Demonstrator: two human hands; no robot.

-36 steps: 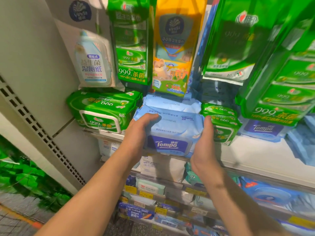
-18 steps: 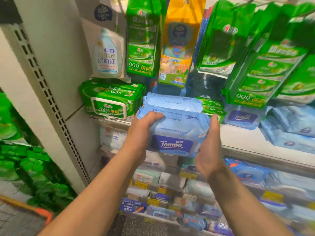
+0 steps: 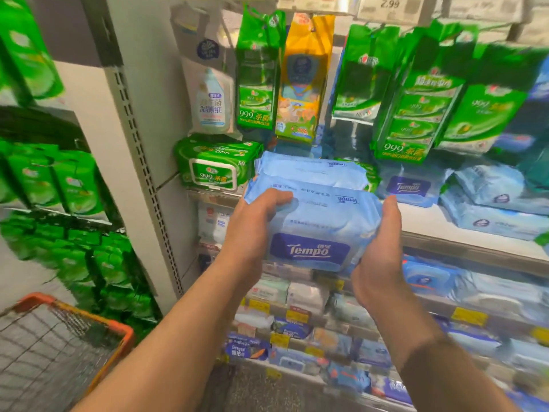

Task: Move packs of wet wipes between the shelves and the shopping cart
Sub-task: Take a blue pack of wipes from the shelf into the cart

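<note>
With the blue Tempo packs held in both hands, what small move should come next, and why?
Probably swing the blue Tempo packs left and down toward the shopping cart. The left hand and right hand clamp them from both sides, they appear lifted clear of the shelf, and the cart's orange rim shows at lower left.

My arms are bare from forearm to wrist, no sleeves in view; left hand (image 3: 248,233) and right hand (image 3: 378,248) bare too, no gloves, rings, watch or bands, nails short and plain
</note>
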